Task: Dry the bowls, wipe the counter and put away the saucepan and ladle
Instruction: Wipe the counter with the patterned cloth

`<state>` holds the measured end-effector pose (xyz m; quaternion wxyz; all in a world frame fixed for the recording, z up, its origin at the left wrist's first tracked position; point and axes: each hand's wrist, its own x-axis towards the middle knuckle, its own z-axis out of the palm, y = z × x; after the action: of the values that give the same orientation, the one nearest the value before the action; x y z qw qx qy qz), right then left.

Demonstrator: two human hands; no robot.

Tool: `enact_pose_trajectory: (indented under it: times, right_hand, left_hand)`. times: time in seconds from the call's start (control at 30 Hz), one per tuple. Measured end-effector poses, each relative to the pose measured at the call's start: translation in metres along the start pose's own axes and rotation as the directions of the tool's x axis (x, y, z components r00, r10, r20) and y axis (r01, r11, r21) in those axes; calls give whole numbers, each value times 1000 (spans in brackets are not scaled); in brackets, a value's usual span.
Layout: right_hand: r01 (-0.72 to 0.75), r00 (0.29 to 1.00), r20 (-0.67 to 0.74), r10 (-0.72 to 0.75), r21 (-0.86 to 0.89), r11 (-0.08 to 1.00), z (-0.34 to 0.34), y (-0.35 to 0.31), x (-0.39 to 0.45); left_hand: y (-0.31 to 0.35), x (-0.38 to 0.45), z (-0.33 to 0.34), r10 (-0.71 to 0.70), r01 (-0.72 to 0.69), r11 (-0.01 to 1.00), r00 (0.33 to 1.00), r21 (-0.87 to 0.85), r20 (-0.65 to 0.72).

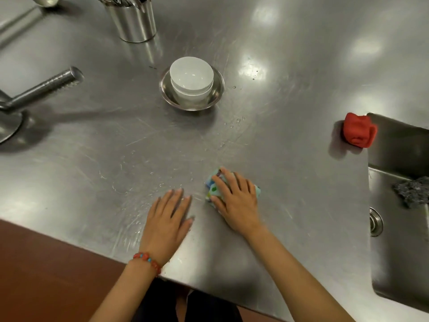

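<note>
Two white bowls (191, 78) are stacked inside a shallow steel bowl (216, 94) in the middle of the steel counter (290, 112). My right hand (236, 198) presses a folded light-blue patterned cloth (214, 190) flat on the counter near the front edge. My left hand (168, 219) lies flat beside it, fingers spread, holding nothing. Water streaks and drops (139, 201) mark the counter left of my hands. The saucepan (9, 126) shows at the left edge with its steel handle (46, 89) pointing right. A ladle (45, 1) lies at the top left.
A steel cutlery holder (133, 22) with utensils stands at the back. A crumpled red cloth (358, 133) lies at the sink's corner. The sink (399, 228) at the right holds a dark scouring pad (412, 191). The counter's front edge runs diagonally above the brown floor (46, 275).
</note>
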<state>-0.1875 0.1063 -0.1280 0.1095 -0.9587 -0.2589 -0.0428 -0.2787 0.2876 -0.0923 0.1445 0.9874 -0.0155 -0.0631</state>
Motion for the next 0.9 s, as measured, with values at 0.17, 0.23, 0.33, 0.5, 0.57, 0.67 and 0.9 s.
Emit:
enact_pose_trajectory:
  times: [0.17, 0.23, 0.33, 0.5, 0.57, 0.67, 0.9]
  right_hand:
    - [26, 998, 55, -26, 1, 1000, -2, 14, 46]
    - [-84, 992, 100, 82, 12, 996, -1, 18, 78]
    - [-224, 968, 118, 223, -2, 975, 5, 18, 121]
    - [-274, 952, 136, 275, -22, 961, 6, 5, 126]
    - [-252, 956, 151, 253, -26, 967, 5, -9, 109]
    - [-205, 971, 130, 202, 12, 979, 5, -50, 66]
    - [-46, 998, 43, 46, -14, 999, 21, -98, 11]
  left_hand:
    - [-41, 6, -22, -150, 147, 989, 985, -32, -88]
    - [-55, 7, -26, -191, 189, 981, 978, -36, -88]
    - [-70, 5, -28, -215, 214, 976, 976, -26, -43]
    - [-85, 0, -29, -183, 183, 983, 981, 5, 70]
    - [-87, 0, -32, -165, 165, 986, 983, 13, 82]
    - [-89, 0, -35, -151, 150, 989, 982, 18, 116]
    - [-97, -1, -36, -87, 84, 996, 989, 28, 120]
